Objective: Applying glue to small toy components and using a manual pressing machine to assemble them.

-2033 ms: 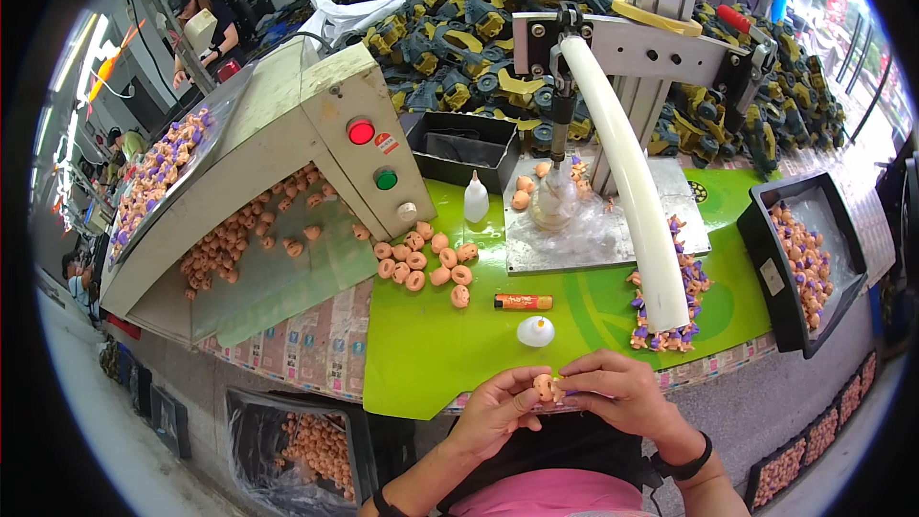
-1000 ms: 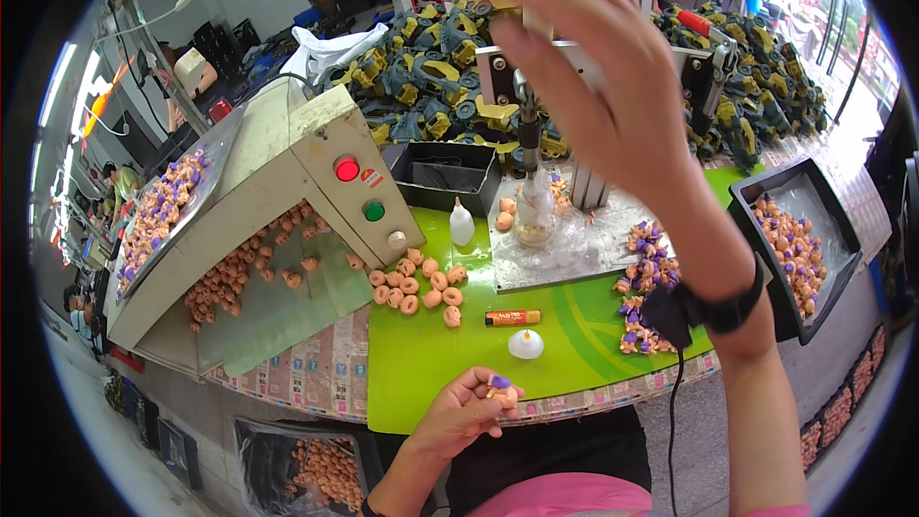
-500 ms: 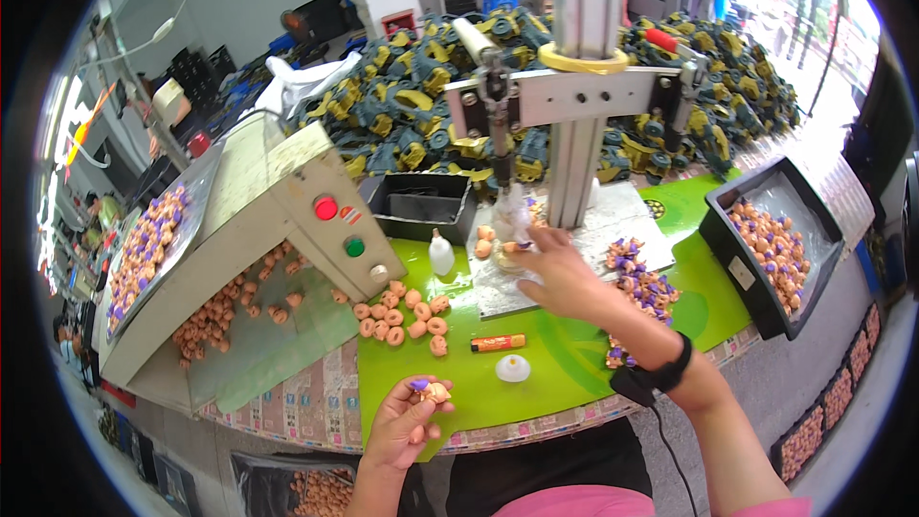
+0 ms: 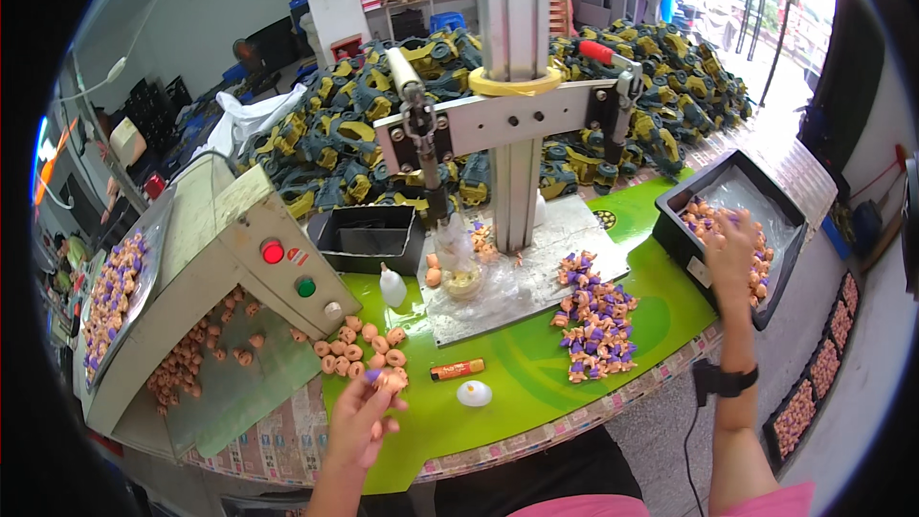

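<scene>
My left hand (image 4: 359,426) is closed on a small peach-and-purple plastic piece (image 4: 385,379), pinched at the fingertips above the green mat's near edge. My right hand (image 4: 732,254) reaches over a black bin (image 4: 691,247) at the right. Its fingers look spread over the peach-and-purple pieces (image 4: 763,263) inside; no held piece is visible. Between my hands a pile of purple-and-peach pieces (image 4: 601,330) lies on the mat. Several hollow peach balls (image 4: 354,352) sit just beyond my left hand. The lever press (image 4: 438,201) stands over a metal base plate (image 4: 459,324).
On the mat are a white squeeze bottle (image 4: 392,287), an orange tube (image 4: 458,370) and a white dome-shaped piece (image 4: 474,393). A beige machine (image 4: 215,230) with red and green buttons stands left. Behind the press rises a heap of dark-and-yellow toy vehicles (image 4: 335,148). A cable hangs by my right wrist.
My right hand has moved from the press, rightward to the black bin. My left hand keeps its piece. The whole view has shifted, so the press and table appear farther left.
</scene>
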`<state>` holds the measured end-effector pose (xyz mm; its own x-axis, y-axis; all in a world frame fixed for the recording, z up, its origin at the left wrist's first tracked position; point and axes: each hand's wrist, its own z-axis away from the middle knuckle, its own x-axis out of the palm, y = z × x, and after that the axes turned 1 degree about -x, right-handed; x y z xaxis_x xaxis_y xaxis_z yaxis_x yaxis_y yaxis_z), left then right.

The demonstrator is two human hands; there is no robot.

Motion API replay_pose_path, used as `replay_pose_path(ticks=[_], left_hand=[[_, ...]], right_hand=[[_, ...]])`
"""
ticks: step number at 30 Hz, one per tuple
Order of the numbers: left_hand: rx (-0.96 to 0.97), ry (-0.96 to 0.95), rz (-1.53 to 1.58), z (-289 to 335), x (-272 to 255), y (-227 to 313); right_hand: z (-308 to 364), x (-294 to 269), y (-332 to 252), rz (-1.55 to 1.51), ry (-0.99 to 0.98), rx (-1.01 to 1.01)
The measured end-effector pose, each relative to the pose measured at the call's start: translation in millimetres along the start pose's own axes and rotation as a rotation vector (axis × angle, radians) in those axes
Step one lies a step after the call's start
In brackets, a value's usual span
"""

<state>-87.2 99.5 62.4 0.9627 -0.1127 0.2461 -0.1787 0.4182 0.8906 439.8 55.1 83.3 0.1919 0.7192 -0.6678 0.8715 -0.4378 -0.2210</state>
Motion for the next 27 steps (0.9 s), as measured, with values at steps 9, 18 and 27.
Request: replay_pose_path(ticks=[9,18,27], left_hand=[[0.112,-0.135,-0.159,-109,82,16],[0.806,-0.012,-0.703,-164,96,-9],[0.823,-0.003,-0.811,-155,102,-2]], right_hand=[[2,-14,-14,-0.041,-0.144,-0.022],[-12,-53,-192,-0.763,-0.351,-0.553],[-93,-51,-336,-0.784,-0.062,-0.594]])
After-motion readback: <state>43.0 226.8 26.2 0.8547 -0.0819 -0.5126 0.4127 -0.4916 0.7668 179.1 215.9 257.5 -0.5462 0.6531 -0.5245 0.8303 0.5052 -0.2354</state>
